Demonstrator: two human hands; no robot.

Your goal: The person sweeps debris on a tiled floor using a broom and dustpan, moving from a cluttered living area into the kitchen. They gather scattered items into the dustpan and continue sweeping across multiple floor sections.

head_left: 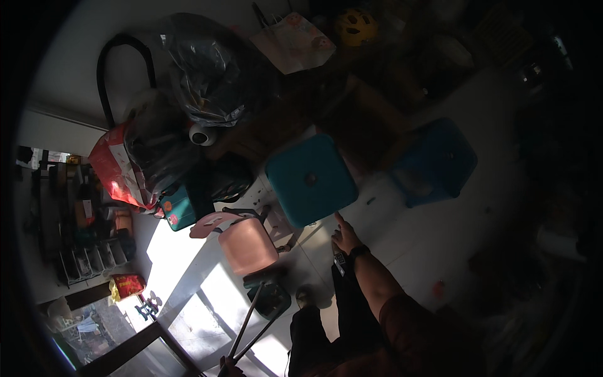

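Observation:
My left hand, at the lower edge, is closed round two long thin handles. These run up to a dark green dustpan on the floor; whether one belongs to a broom, I cannot tell. My right hand reaches forward with its index finger stretched out. That fingertip is at the near corner of a teal square stool; whether it touches, I cannot tell. Below this hand a small dark object with pale marks shows against my leg. A small pink chair stands left of the stool.
A blue stool stands to the right. Behind, on the left, are a red bag, a large dark plastic bag and a teal case. Shelves line the left wall. A yellow helmet lies at the back.

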